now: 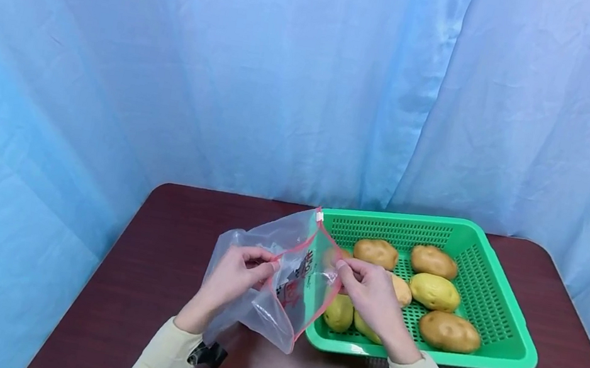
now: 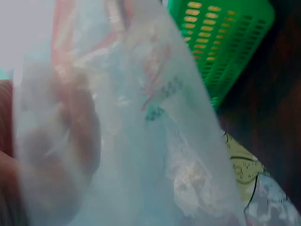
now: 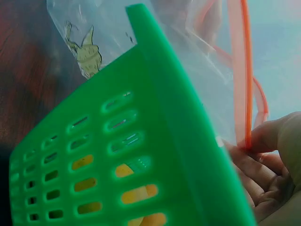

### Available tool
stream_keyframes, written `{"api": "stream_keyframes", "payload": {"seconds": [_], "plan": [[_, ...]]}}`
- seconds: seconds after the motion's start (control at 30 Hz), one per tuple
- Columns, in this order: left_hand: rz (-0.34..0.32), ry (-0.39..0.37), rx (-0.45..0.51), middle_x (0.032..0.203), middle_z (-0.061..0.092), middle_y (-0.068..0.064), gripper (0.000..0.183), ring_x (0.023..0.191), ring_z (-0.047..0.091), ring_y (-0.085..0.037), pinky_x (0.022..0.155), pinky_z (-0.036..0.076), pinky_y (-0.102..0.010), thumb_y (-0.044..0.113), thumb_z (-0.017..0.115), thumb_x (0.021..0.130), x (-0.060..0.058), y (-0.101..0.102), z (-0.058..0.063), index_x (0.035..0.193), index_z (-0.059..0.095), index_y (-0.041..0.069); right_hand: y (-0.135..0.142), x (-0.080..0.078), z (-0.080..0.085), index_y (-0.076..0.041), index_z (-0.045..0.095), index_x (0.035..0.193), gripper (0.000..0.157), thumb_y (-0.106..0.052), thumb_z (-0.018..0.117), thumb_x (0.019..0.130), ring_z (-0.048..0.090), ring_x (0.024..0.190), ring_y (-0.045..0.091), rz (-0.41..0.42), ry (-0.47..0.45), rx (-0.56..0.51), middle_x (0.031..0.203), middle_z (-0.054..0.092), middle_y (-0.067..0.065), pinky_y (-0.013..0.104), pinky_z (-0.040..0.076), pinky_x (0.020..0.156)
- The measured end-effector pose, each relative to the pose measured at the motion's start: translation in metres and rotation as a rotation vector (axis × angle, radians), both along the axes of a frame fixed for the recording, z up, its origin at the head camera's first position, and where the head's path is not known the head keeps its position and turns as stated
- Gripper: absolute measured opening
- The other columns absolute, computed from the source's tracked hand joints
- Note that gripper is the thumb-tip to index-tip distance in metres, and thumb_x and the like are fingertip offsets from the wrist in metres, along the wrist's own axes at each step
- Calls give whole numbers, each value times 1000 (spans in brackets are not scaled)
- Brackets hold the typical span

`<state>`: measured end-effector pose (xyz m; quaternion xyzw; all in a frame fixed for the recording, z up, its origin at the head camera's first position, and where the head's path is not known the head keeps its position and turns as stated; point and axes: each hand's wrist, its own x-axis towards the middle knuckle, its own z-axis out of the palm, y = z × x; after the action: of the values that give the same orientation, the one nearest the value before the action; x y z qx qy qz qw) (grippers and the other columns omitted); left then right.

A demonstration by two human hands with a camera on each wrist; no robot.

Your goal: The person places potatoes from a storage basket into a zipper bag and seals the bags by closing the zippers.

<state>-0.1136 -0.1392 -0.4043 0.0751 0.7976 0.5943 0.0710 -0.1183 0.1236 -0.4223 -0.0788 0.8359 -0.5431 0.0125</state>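
Note:
A clear plastic zip bag (image 1: pixel 252 314) with a pink-red zip edge is stretched between both hands, its mouth spread apart and facing right. My left hand (image 1: pixel 231 273) pinches the left lip between thumb and fingers. The right hand (image 1: pixel 373 301) pinches the opposite lip above the basket's left end; the right wrist view shows its thumb against the zip strip (image 3: pixel 242 80). A white slider (image 1: pixel 319 216) sits at the far corner of the mouth. Red and black print shows on the bag. In the left wrist view, cloudy film partly covers the left hand (image 2: pixel 82 127).
A green slotted basket (image 1: pixel 525 358) stands on the dark red-brown table (image 1: pixel 167 235) at the right. It holds several potatoes, such as a brown potato (image 1: pixel 449 332) and a yellowish potato (image 1: pixel 434 292). Blue curtains (image 1: pixel 287 81) hang behind the table.

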Motion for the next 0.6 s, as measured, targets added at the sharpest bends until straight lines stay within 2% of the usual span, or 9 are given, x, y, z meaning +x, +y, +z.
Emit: {"api": "stream_keyframes", "payload": {"seconds": [0.13,0.23,0.43,0.5,0.6], "plan": [[18,12,32,70,60,1,20,64,59,-9,63,53,-24,14,70,99,3,4,-6,93,72,-4,-3,0,-1,-5,80,102,27,-26,62,106,74,72,11,-4,35,75,81,77,1,27,58,68],[82,4,88,73,62,-1,17,67,58,-8,64,52,-22,11,71,98,6,8,-9,96,73,-6,-4,1,-1,-7,79,97,28,-27,63,105,70,70,9,-7,51,110,76,74,-2,27,55,65],[213,-1,189,82,71,-7,18,69,60,-7,64,53,-20,6,74,95,13,13,-14,105,74,-9,-1,4,-5,-8,79,98,29,-28,60,107,73,74,9,23,19,48,86,77,1,26,59,68],[227,5,198,80,70,-6,17,69,59,-7,64,52,-20,7,75,94,14,15,-17,104,75,-8,0,5,-7,-10,78,96,29,-28,60,107,74,75,9,28,22,38,87,77,0,26,59,68],[218,28,190,77,67,-3,16,68,57,-7,63,49,-19,9,75,94,16,21,-21,100,76,-6,4,7,-8,-13,77,93,28,-30,60,107,72,73,9,26,65,82,83,76,-4,27,58,67]]}}
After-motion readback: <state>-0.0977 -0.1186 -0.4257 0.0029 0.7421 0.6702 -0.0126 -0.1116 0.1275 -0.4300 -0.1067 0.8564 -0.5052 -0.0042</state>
